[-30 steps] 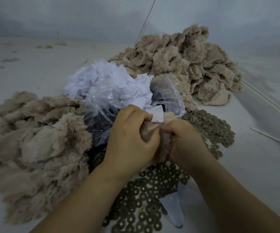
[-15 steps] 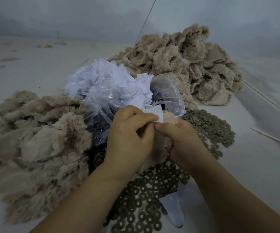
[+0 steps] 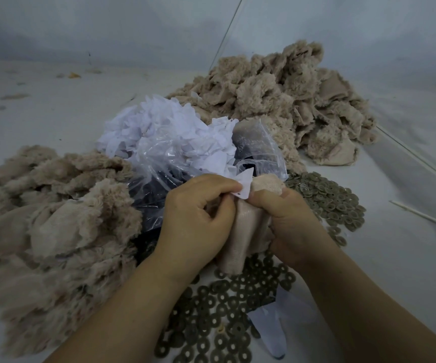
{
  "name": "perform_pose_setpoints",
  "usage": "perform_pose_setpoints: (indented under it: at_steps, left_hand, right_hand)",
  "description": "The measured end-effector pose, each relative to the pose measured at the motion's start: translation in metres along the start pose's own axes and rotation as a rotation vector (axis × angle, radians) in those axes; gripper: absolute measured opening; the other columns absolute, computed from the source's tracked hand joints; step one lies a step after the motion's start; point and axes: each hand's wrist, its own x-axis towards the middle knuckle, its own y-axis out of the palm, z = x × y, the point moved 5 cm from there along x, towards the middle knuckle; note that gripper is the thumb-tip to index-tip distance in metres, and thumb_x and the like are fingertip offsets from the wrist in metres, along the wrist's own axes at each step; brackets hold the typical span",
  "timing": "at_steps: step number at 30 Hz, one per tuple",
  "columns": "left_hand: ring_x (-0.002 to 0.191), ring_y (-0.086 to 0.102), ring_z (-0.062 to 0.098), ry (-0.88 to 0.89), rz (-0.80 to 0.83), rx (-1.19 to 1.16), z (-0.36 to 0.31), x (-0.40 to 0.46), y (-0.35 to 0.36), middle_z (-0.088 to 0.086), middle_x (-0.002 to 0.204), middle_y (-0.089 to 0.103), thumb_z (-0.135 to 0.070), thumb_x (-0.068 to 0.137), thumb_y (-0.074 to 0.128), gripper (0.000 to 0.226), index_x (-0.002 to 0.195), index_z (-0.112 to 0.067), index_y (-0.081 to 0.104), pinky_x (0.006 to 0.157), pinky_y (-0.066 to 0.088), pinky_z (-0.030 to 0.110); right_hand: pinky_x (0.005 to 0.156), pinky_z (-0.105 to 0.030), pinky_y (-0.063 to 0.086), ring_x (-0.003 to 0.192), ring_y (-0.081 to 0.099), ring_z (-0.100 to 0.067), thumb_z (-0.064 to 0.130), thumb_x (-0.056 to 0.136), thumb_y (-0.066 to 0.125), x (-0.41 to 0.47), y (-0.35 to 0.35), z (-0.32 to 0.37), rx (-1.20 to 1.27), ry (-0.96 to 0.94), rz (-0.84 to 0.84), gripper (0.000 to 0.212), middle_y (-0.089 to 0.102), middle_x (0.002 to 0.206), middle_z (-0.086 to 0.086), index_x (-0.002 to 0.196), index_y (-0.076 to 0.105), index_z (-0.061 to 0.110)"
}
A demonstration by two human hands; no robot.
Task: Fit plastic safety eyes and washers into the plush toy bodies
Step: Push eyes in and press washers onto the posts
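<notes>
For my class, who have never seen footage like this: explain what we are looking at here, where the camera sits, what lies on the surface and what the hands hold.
The camera sits on a person's head and looks down at their own two bare hands; no machine is involved. The left hand and right hand together grip a beige plush toy body, turned so its smooth backing shows, and a small white paper piece is pinched at its top. Around them on the pale surface lie two piles of plush bodies, one left and one far right, a clear plastic bag by white paper scraps, and scattered ring-shaped washers.
</notes>
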Motion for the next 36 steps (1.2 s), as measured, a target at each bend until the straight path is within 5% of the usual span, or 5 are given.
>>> perform_pose_setpoints:
  at_steps: [9, 13, 16, 23, 36]
  left_hand:
    - [0.09, 0.069, 0.005, 0.083, 0.037, 0.014, -0.0009, -0.0008, 0.0009, -0.002, 0.093, 0.074, -0.001, 0.085, 0.063, 0.017, 0.092, -0.006, 0.077, 0.085, 0.053, 0.021]
    - [0.09, 0.069, 0.006, 0.08, 0.05, 0.042, -0.0005, 0.0003, 0.0009, -0.001, 0.093, 0.075, -0.002, 0.087, 0.069, 0.012, 0.094, -0.005, 0.078, 0.085, 0.053, 0.022]
    - [0.09, 0.067, 0.003, 0.1, 0.008, 0.07, -0.0021, 0.0005, -0.0016, 0.0, 0.094, 0.074, -0.002, 0.088, 0.07, 0.012, 0.096, -0.004, 0.077, 0.087, 0.048, 0.014]
    - [0.09, 0.06, 0.004, 0.133, -0.045, 0.126, -0.0036, 0.0015, -0.0049, 0.003, 0.093, 0.069, 0.002, 0.088, 0.069, 0.008, 0.093, -0.001, 0.075, 0.087, 0.042, 0.009]
    - [0.09, 0.064, 0.009, 0.173, 0.069, 0.115, -0.0052, 0.0004, 0.0016, 0.005, 0.094, 0.071, 0.006, 0.086, 0.071, 0.011, 0.092, -0.002, 0.076, 0.088, 0.046, 0.015]
  right_hand:
    - [0.055, -0.026, 0.051, 0.062, 0.067, -0.018, 0.008, 0.086, 0.073, -0.0021, -0.0029, 0.0065, -0.107, -0.089, -0.019, 0.015, 0.07, 0.068, -0.009, 0.071, 0.075, 0.009]
    - [0.07, -0.044, 0.051, 0.077, 0.063, -0.032, 0.023, 0.073, 0.079, -0.0035, -0.0012, 0.0087, -0.17, -0.119, -0.063, 0.039, 0.066, 0.09, -0.036, 0.09, 0.066, -0.01]
    - [0.076, -0.049, 0.054, 0.082, 0.066, -0.035, 0.031, 0.063, 0.08, -0.0042, 0.0003, 0.0102, -0.21, -0.12, -0.072, 0.047, 0.067, 0.097, -0.034, 0.09, 0.068, -0.006]
    - [0.07, -0.035, 0.058, 0.077, 0.072, -0.025, 0.009, 0.081, 0.075, -0.003, -0.0019, 0.0059, -0.223, -0.082, -0.047, 0.003, 0.075, 0.087, -0.017, 0.084, 0.075, 0.007]
    - [0.068, -0.032, 0.057, 0.079, 0.07, -0.025, 0.006, 0.084, 0.073, -0.0048, -0.0004, 0.0072, -0.051, -0.009, -0.034, 0.008, 0.073, 0.084, -0.014, 0.09, 0.074, 0.001]
